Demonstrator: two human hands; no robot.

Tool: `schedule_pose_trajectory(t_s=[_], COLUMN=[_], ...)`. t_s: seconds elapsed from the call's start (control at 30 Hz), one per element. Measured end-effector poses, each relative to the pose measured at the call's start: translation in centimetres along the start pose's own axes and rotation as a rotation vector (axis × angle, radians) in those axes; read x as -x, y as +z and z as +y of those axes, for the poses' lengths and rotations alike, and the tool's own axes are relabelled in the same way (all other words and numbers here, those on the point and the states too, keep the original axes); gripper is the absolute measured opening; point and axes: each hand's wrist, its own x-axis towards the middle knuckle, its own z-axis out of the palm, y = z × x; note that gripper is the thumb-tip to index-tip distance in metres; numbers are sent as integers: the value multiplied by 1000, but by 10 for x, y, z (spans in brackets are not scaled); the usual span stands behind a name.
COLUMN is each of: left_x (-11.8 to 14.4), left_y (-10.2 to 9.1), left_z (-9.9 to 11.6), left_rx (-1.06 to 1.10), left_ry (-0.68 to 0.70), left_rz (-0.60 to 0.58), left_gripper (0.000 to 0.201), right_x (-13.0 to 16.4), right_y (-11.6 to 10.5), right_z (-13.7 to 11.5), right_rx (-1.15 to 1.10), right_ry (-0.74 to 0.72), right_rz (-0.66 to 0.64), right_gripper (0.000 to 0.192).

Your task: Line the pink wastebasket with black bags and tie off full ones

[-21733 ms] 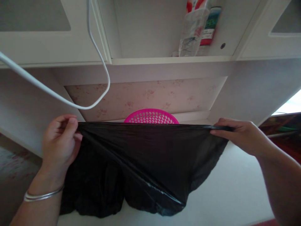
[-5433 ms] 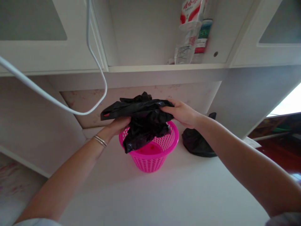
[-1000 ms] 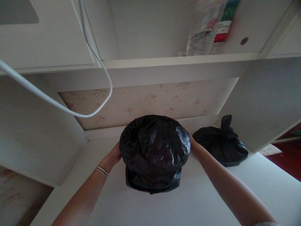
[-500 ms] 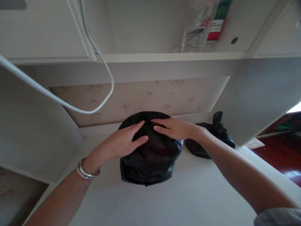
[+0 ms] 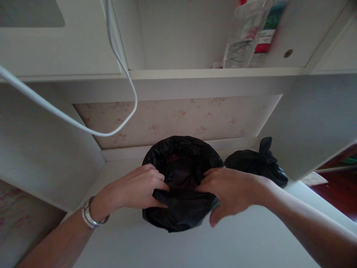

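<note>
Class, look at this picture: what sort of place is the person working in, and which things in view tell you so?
Probably a home, at a built-in white desk with cupboards above. Clues: floral wallpaper, bottles on an open shelf, and a small bin being lined with a black bag.

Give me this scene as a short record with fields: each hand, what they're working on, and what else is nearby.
left hand: grips the near rim of the black bag liner, bangle on wrist
right hand: pinches the same rim, thumb loose below
black bag liner: covers a round bin, mouth open
surface: white desk
beside: tied black bag, to the right, apart
above: white cable hanging; bottles on shelf
</note>
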Motion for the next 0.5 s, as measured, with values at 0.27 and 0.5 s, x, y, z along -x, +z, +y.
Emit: schedule_pose_trajectory(t_s=[0.27, 0.5], left_x=[17, 19], left_y=[0, 4], left_z=[-5, 39], left_rx=[-73, -119], left_ry=[-29, -13], left_rz=[21, 65], left_gripper=[12, 73], right_x=[2, 2], right_y=[12, 27], right_z=[-1, -19], right_rx=[-55, 1], right_ry=[-170, -192], right_rz=[146, 251], right_gripper=[26, 27])
